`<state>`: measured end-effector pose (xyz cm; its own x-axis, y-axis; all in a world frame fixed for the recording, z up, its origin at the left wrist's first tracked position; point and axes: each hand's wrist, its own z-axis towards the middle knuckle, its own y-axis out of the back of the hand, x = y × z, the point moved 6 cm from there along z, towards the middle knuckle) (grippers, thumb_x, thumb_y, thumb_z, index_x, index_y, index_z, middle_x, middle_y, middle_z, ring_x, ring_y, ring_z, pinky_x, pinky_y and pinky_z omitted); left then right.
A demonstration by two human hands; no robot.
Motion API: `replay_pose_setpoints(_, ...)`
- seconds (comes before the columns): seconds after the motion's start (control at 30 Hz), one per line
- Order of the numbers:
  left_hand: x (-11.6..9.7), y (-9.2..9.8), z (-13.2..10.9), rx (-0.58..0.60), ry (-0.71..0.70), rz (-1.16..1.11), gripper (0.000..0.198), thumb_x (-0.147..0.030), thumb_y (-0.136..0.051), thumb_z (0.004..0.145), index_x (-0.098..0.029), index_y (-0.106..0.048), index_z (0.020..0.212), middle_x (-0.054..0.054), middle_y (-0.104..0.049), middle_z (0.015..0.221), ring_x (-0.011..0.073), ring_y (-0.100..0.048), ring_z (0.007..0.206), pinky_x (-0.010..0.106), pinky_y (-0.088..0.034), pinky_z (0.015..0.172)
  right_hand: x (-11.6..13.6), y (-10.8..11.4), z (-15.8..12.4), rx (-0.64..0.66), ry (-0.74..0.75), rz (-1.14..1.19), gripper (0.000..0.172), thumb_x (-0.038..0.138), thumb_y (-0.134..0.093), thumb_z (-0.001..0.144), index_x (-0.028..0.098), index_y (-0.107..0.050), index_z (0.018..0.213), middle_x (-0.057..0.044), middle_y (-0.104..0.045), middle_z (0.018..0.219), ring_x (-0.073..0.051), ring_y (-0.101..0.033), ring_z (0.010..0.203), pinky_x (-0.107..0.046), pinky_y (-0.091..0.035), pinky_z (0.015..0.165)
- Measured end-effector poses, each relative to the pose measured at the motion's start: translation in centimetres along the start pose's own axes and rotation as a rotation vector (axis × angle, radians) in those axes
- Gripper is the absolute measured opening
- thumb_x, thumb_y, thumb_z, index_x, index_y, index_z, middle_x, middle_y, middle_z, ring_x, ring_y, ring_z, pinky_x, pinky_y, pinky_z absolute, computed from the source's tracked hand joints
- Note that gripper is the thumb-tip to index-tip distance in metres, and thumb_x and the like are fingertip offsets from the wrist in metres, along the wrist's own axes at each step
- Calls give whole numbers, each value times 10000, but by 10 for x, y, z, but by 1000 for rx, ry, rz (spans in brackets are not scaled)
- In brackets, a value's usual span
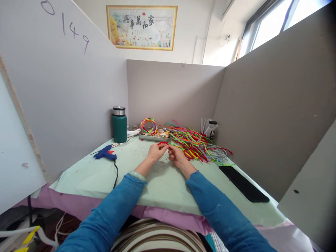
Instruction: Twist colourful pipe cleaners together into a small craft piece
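In the head view both my hands meet over the middle of the table, fingertips almost touching. A short red pipe cleaner (163,142) shows along the fingertips of my left hand (156,152), which is closed in a pinch on it. My right hand (177,156) is closed too, thumb and forefinger pinched at the right end of the same red piece; the fingers hide most of that end. Just beyond the right hand spreads a tangled pile of coloured pipe cleaners (190,138). A shallow metal tray (153,138) lies behind my left hand, with a multicoloured ring (148,126) standing in it.
A blue glue gun (105,153) with a black cord lies at left, near a green bottle (119,126). At right are a grey coil (217,152), a dark-lidded jar (211,129) and a flat black object (244,183). Grey partitions (173,87) enclose the table.
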<state>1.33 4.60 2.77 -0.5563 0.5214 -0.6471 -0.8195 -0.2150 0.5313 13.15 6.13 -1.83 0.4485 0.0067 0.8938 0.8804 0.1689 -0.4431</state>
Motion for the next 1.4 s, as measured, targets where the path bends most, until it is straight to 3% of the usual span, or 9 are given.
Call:
replay_pose_setpoints(0.3, -6, -2, -1, 39, -53, 23, 314, -335, -520, 785, -185, -696, 998, 8, -666, 705, 87, -502, 570, 202, -393, 588, 1, 2, 2, 2, 17, -8, 225, 354, -642, 674, 173, -512, 706, 62, -431, 478, -36, -299, 343, -187, -200, 345)
replay_pose_setpoints(0.53, -3, -3, 0, 16, -54, 45, 343, -299, -507, 793, -162, -674, 1060, 29, -696, 795, 104, -552, 651, 198, -414, 627, -1, 2, 3, 4, 15, -19, 253, 367, -662, 659, 173, -504, 693, 63, -447, 470, -35, -310, 341, -184, -213, 340)
replay_pose_setpoints(0.67, -4, -3, 0, 43, -59, 51, 316, -281, -482, 805, -182, -696, 1015, 20, -712, 886, 116, -584, 736, 191, -418, 686, 0, 0, 1, 24, 43, -53, 274, 375, -678, 651, 168, -500, 680, 65, -455, 474, -32, -323, 338, -180, -213, 344)
replay_pose_setpoints(1.0, -5, -9, -1, 159, -89, 159, 345, -322, -428, 830, -162, -729, 883, 14, -708, 796, 112, -542, 671, 194, -383, 654, 1, -2, 0, 46, 98, -195, 280, 403, -645, 671, 172, -489, 650, 59, -456, 480, -40, -335, 343, -198, -209, 347)
replay_pose_setpoints(1.4, -1, -13, 2, 166, -130, 216, 333, -265, -392, 839, -153, -702, 793, 25, -678, 737, 114, -515, 660, 198, -357, 632, 2, -4, -2, 42, 131, -280, 305, 448, -625, 688, 172, -497, 659, 51, -466, 500, -39, -333, 345, -199, -211, 339)
